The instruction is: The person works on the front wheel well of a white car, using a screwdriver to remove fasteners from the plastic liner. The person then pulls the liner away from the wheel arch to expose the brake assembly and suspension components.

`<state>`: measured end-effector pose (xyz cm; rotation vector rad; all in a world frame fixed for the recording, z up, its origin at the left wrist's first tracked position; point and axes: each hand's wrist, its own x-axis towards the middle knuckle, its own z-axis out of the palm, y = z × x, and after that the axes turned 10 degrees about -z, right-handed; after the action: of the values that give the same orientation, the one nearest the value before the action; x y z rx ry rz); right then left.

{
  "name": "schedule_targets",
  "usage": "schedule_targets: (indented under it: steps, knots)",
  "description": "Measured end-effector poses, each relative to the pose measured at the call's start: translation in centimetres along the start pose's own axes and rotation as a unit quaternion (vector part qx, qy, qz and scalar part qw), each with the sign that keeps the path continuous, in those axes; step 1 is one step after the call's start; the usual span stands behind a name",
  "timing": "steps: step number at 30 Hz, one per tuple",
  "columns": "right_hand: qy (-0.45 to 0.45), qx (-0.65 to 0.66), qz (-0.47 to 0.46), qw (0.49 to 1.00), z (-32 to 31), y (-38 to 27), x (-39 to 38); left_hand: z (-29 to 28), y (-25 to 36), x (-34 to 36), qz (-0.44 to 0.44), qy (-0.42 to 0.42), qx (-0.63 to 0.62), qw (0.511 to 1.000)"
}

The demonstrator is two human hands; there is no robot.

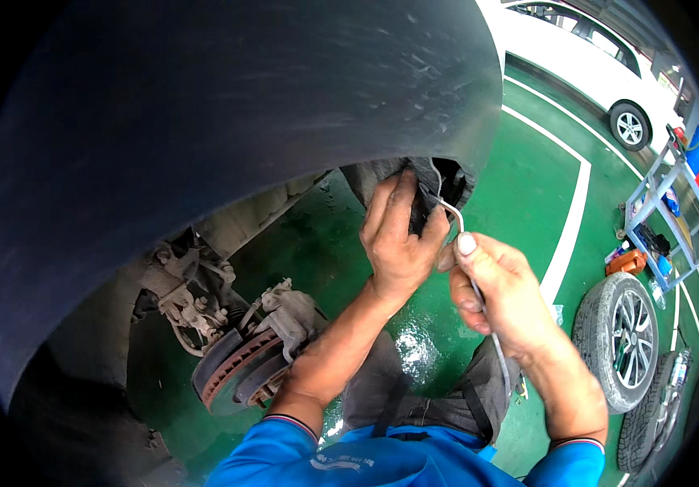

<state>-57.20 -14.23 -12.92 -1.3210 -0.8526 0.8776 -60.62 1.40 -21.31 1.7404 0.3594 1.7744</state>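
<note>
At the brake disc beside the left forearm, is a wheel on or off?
Off: the brake disc and its caliper are exposed, with no tyre or rim over them. A separate wheel stands at right.

The bent rod [458, 214] seems to be of bare metal, smooth and a little shiny. The fender panel [244, 89] is dark and smooth, with a soft sheen and pale scuffs; the wheel-arch liner [372, 172] looks matt and rough. The brake disc [232, 381] is metal with rusty, rough edges, and the brake caliper [288, 318] is dull metal. The floor [520, 211] has glossy green coating. The tyre [595, 345] is dusty, matt rubber; the shirt [398, 458] is blue cloth.
</note>
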Motion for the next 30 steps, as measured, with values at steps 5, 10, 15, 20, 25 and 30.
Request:
schedule_targets:
  steps: [5,10,15,20,25,30]
  knots:
    - [-0.038,-0.055,0.014,0.998,-0.9,-1.5,0.4,-0.3,0.2,0.1,-0.001,-0.001,-0.012,1.0]
    - [0.034,0.071,-0.017,0.997,1.1,1.2,-0.3,-0.2,0.0,0.4,-0.004,-0.026,-0.026,0.999]
    - [0.047,0.122,-0.036,0.991,2.2,3.3,-0.7,0.3,0.2,0.5,-0.003,-0.021,-0.043,0.999]
    - [0.066,0.123,-0.061,0.988,2.5,3.3,-0.6,-0.1,-0.3,0.5,0.011,-0.033,-0.022,0.999]
    - [0.072,0.123,-0.065,0.988,2.4,3.3,-0.5,0.0,-0.5,0.5,0.02,-0.034,-0.036,0.999]
    - [0.079,0.121,-0.057,0.988,2.7,3.0,-0.5,-0.1,-0.5,0.5,0.022,-0.034,-0.028,0.999]
